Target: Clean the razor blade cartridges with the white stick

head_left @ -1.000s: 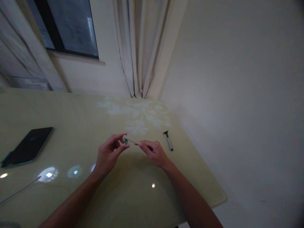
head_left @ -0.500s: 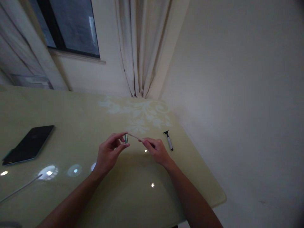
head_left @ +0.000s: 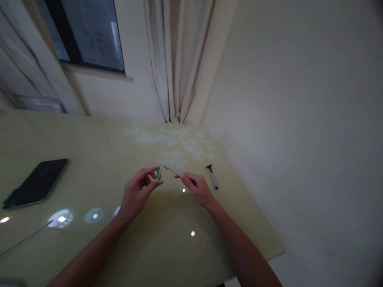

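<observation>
Between the thumb and fingertips of my left hand point(head_left: 139, 191) is a small narrow bar point(head_left: 158, 174) with a green strip and dark and pale edges, gripped by its two ends and standing upright. It resembles a razor cartridge, but is too small to be sure. My right hand point(head_left: 196, 189) pinches a thin pale stick point(head_left: 172, 170) that points left and up, its tip slightly wider. That tip is a short way from the bar, apart from it. Just right of my right hand lies a razor point(head_left: 212, 176) with a black head and a grey handle.
The glossy pale-green table point(head_left: 89, 143) reflects several lights. A dark tablet-like device point(head_left: 37, 181) lies at the left, with a white cable point(head_left: 26, 238) nearer me. A wall point(head_left: 299, 139) borders the right side; curtains point(head_left: 179, 59) hang behind.
The stick's tip has moved from the top of the bar to the right, leaving a gap. My left hand and the bar stay almost still.
</observation>
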Action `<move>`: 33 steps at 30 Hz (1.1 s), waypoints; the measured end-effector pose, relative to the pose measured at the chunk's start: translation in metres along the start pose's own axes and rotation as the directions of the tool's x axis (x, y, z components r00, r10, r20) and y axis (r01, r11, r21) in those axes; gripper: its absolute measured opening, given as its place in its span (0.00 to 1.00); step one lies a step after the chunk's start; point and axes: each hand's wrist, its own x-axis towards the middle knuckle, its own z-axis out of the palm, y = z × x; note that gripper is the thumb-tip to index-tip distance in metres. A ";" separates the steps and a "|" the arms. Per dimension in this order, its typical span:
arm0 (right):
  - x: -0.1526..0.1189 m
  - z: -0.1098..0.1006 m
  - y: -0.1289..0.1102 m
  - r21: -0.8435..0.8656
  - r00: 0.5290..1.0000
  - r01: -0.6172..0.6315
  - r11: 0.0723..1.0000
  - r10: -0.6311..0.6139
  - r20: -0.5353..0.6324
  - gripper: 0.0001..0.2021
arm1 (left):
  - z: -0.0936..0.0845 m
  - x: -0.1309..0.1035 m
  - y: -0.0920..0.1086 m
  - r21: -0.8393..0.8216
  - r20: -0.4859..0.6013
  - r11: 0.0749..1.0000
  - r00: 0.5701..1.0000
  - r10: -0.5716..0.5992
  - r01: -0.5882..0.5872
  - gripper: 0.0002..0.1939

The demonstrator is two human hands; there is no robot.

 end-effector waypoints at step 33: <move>-0.005 0.004 -0.008 0.099 0.992 0.010 0.995 -0.022 0.125 0.28 | 0.000 -0.004 0.002 -0.102 -0.108 0.994 0.994 0.020 -0.031 0.21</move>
